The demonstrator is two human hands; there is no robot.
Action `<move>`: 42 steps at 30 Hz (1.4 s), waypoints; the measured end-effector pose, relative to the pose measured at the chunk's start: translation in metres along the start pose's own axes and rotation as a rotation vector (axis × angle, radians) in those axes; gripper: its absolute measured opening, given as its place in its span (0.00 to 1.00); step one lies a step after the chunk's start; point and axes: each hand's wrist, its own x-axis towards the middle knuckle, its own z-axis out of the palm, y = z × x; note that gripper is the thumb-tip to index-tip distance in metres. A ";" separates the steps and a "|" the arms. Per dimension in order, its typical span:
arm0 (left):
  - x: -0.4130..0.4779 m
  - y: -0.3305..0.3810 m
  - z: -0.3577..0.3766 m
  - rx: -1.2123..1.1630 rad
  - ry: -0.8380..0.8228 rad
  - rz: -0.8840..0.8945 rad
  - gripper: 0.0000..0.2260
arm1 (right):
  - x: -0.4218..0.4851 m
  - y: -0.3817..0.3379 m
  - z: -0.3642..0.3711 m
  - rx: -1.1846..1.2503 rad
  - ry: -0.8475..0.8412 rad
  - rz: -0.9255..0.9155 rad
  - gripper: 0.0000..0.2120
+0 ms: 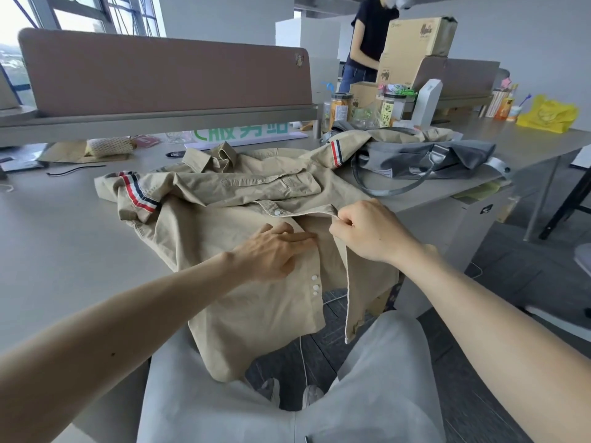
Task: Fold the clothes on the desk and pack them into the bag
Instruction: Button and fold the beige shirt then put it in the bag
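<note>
Head view, khaki shirt (243, 199): lying open-fronted mid-frame on the desk (64, 235), lower part hanging over the near edge.
Long axis: running from collar (211, 158) at upper centre to hem (256, 346) at lower centre, collar pointing away from the person.
Left hand (271, 251): pressing flat, fingers straight, on one front panel.
Right hand (367, 231): pinching the other front edge, just beside the left.
Grey tote bag (425, 158): lying upper right, the right hand being nearer.
</note>
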 end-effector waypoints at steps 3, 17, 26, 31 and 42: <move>-0.011 -0.011 -0.015 -0.330 -0.015 -0.063 0.23 | -0.006 -0.014 0.005 -0.042 -0.063 -0.038 0.19; -0.012 -0.096 -0.028 -0.108 -0.181 -0.594 0.35 | 0.022 -0.001 0.062 0.015 -0.045 -0.137 0.12; -0.022 -0.158 0.000 -0.218 -0.422 -0.792 0.50 | 0.112 0.013 0.110 -0.137 -0.579 -0.106 0.32; -0.042 -0.214 -0.006 -0.249 -0.453 -0.804 0.48 | 0.146 -0.019 0.138 -0.118 -0.646 -0.144 0.36; -0.011 -0.268 -0.039 -0.151 -0.316 -0.901 0.26 | 0.226 -0.040 0.152 0.238 -0.643 -0.161 0.23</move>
